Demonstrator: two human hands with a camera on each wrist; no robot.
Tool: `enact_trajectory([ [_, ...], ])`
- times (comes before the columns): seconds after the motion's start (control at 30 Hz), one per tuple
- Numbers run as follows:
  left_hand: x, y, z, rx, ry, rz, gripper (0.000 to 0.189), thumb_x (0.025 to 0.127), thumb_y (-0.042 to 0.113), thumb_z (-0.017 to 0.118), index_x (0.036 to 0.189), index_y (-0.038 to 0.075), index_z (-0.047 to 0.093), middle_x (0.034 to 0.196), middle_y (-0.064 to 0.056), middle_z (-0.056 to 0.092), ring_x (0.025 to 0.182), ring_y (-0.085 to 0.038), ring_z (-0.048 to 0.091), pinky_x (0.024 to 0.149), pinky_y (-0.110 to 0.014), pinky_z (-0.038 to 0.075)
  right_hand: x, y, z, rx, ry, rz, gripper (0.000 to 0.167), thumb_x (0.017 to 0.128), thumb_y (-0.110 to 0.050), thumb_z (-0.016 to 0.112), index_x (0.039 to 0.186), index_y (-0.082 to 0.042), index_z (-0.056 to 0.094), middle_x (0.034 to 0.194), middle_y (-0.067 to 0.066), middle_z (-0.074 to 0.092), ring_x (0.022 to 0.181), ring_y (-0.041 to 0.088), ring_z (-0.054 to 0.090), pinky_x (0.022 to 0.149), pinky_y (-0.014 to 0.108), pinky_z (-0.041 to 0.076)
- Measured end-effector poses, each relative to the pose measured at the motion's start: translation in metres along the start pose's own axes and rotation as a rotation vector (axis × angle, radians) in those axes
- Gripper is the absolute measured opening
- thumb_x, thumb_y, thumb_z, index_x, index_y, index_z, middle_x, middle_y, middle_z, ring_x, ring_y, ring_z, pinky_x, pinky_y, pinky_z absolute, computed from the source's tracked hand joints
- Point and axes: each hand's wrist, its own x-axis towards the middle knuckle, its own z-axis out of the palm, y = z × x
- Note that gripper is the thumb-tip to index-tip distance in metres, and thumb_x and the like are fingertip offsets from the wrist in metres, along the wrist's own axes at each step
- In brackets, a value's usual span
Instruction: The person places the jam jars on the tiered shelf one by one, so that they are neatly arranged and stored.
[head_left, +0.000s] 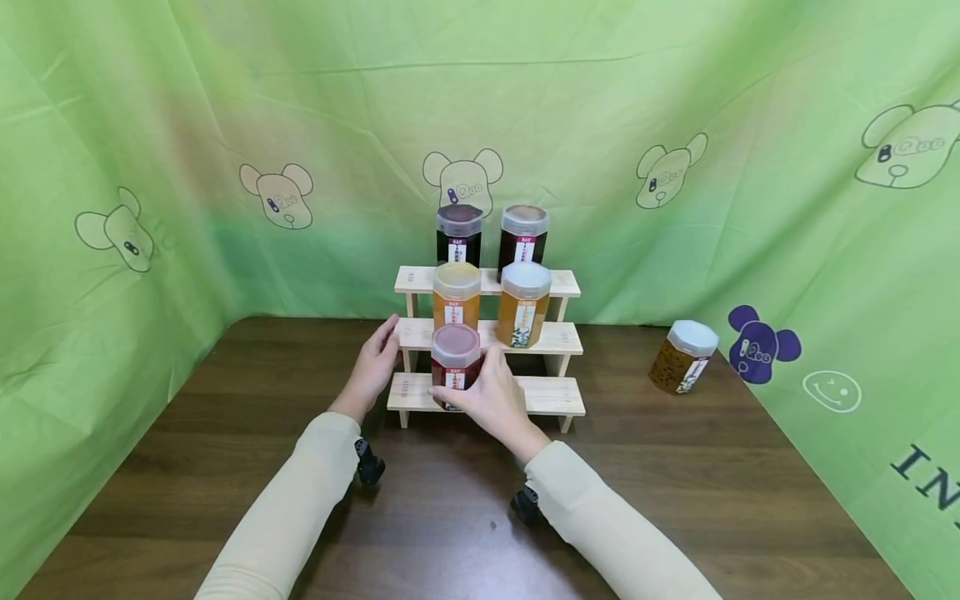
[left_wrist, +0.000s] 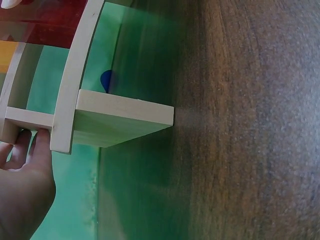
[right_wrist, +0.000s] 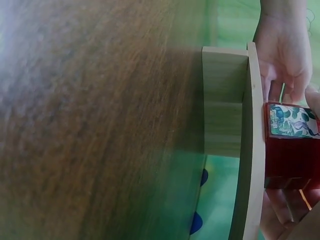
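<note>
A three-step wooden stand (head_left: 555,396) holds several lidded jars. My right hand (head_left: 495,396) grips a red jar (head_left: 456,358) with a pinkish lid, its thumb across the front and fingers round the right side. In the right wrist view the red jar (right_wrist: 292,157) sits on the lowest step. My left hand (head_left: 371,367) touches the stand's left side near the middle step; in the left wrist view the fingers of that hand (left_wrist: 25,190) lie against the wooden side piece. Behind the red jar, on the middle step, are an orange jar (head_left: 456,292) and a honey-coloured jar (head_left: 524,312).
Two dark jars, one at left (head_left: 459,229) and one at right (head_left: 525,229), stand on the top step. Apart from the stand, a brown jar with a white lid (head_left: 682,358) stands on the dark wooden table (head_left: 637,467). A green printed cloth (head_left: 360,108) hangs behind and at the sides.
</note>
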Motion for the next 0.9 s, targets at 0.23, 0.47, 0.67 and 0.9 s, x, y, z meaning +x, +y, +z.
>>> enact_trajectory([
  [0.23,0.000,0.000,-0.001,0.003,0.001,-0.001,0.050,0.111,0.015,0.035,0.159,0.004,0.025,0.161,-0.018,0.026,0.143,-0.034,0.033,0.115,-0.048,0.033,0.000,0.000,0.001,-0.006,-0.004,-0.019,0.088,0.067,-0.051,0.092,0.124,-0.004,0.044,0.115,0.012,0.054,0.104,0.027,0.058,0.082,0.044,0.054],
  [0.47,0.000,0.001,-0.001,0.014,0.006,-0.003,0.050,0.111,0.015,0.035,0.159,0.005,0.025,0.161,-0.017,0.027,0.143,-0.032,0.034,0.115,-0.047,0.034,-0.001,0.002,-0.003,0.066,-0.056,-0.039,0.090,0.071,-0.048,0.090,0.133,-0.004,0.042,0.124,0.011,0.053,0.112,0.024,0.056,0.092,0.044,0.052],
  [0.67,-0.002,0.001,0.001,0.011,0.009,-0.014,0.050,0.111,0.014,0.035,0.159,0.005,0.026,0.161,-0.018,0.027,0.143,-0.033,0.034,0.115,-0.048,0.033,-0.001,0.009,-0.012,0.199,-0.144,-0.064,0.089,0.076,-0.035,0.090,0.143,-0.008,0.039,0.131,0.008,0.050,0.115,0.020,0.054,0.096,0.039,0.051],
  [0.9,-0.001,0.001,0.000,0.003,0.011,-0.012,0.050,0.111,0.014,0.035,0.159,0.005,0.025,0.161,-0.018,0.026,0.143,-0.033,0.034,0.115,-0.048,0.033,-0.002,0.018,-0.026,0.227,-0.153,-0.119,0.082,0.077,-0.025,0.090,0.141,-0.003,0.043,0.120,0.013,0.056,0.104,0.026,0.058,0.090,0.041,0.054],
])
